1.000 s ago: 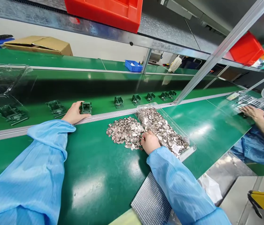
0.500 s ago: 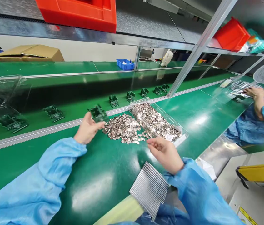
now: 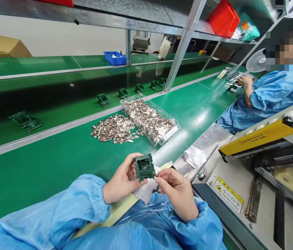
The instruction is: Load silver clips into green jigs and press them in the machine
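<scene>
My left hand (image 3: 121, 180) grips a small green circuit board part (image 3: 144, 167) and holds it up near my lap, over a ribbed silver sheet (image 3: 145, 190). Against the board's lower right edge my right hand (image 3: 177, 191) is pinched; what is between its fingers is too small to name. Farther out on the green bench lie a loose pile of small shiny metal pieces (image 3: 113, 128) and a clear tray (image 3: 150, 118) filled with more of them.
Several green board parts (image 3: 103, 100) ride the conveyor belt (image 3: 58, 100) beyond a metal rail. A machine with a yellow bar (image 3: 260, 135) and a warning label stands at my right. A co-worker in blue (image 3: 271, 93) works farther right. A white cloth (image 3: 194, 157) lies near the bench edge.
My left hand lifted a board part off the conveyor and brought it in to my lap. My right hand left the metal pile and came in to the board. The view swung right.
</scene>
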`<state>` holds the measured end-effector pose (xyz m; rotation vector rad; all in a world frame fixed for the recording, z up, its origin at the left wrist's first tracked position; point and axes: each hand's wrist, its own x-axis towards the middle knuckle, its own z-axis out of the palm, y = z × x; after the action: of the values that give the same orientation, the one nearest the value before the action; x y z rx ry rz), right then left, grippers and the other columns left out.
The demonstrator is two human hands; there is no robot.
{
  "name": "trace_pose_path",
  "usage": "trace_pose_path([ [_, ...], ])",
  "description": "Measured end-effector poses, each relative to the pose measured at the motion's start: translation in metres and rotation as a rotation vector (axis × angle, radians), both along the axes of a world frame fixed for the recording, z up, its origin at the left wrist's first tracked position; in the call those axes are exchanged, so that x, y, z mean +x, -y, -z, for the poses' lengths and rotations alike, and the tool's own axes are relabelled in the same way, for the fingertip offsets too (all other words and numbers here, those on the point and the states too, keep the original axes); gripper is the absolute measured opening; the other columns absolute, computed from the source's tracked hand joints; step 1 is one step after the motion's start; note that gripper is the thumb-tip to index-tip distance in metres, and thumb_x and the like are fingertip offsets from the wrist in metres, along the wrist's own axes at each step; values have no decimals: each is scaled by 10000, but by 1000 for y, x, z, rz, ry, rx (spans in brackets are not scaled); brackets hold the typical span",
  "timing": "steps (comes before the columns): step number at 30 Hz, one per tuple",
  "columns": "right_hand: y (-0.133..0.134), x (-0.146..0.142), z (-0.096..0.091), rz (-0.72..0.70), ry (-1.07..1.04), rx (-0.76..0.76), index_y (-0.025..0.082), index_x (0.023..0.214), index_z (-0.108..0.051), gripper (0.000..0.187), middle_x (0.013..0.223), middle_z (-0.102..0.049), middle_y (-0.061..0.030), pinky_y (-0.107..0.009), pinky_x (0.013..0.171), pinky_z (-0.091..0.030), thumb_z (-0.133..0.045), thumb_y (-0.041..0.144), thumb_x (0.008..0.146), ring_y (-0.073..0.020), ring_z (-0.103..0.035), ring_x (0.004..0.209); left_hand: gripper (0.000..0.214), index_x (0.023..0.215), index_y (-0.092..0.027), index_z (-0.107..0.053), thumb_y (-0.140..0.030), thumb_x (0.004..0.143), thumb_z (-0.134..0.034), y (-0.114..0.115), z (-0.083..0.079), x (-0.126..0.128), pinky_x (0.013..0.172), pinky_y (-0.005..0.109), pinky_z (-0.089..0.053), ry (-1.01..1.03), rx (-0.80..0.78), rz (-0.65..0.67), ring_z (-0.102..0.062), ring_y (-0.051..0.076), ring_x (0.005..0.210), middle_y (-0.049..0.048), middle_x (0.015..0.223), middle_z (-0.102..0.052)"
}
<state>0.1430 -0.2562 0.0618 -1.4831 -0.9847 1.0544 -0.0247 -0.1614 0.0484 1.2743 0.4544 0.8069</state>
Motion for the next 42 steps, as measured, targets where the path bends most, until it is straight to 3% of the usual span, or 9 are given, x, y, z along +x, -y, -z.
trace_pose_path([
  [6,10,-7,3,77,243,213,201,876,-698,107,791,-654,-37,-267,606,-478,-616,270,880,-153,-588,680,544,1209,-273,-457,-193,753,-744,4,6,0,770,210,-503,-94,90,-28,-589,113,850,4,989,-605],
  [15,-5,-37,14,331,179,221,204,835,-580,67,784,-652,-21,-259,601,-456,-641,230,828,-147,-576,671,533,1253,-274,-453,-211,791,-710,7,23,-4,820,256,-502,-100,94,-8,-606,160,937,44,1092,-588],
  [23,-11,-50,20,407,203,211,216,864,-518,173,756,-634,10,-234,600,-442,-671,211,786,-132,-568,668,397,1252,-268,-433,-233,891,-594,8,19,-6,790,244,-487,-116,183,11,-607,145,882,37,1015,-621],
  [30,-9,-52,24,408,253,183,214,873,-508,177,763,-607,1,-250,603,-455,-672,234,809,-137,-552,660,359,1230,-231,-503,-330,892,-577,12,30,-9,687,270,-495,-268,216,-104,-593,166,764,47,894,-622],
  [34,-7,-53,26,385,180,231,214,922,-534,134,946,-606,-53,-276,681,-512,-638,249,845,-165,-599,811,386,1242,-239,-498,-352,883,-584,17,32,-7,626,273,-497,-267,165,-142,-577,149,652,40,857,-624],
  [36,-8,-54,24,363,85,221,214,916,-543,145,967,-607,-62,-266,646,-530,-648,274,835,-167,-611,812,398,1248,-240,-494,-365,881,-585,19,32,-7,593,271,-494,-260,128,-147,-569,146,618,37,837,-623],
  [42,-15,-56,18,370,-143,159,212,795,-538,202,733,-585,9,-227,554,-510,-709,315,758,-122,-558,613,395,1218,-238,-514,-378,860,-609,21,27,-6,557,258,-481,-274,108,-171,-563,144,606,28,807,-616],
])
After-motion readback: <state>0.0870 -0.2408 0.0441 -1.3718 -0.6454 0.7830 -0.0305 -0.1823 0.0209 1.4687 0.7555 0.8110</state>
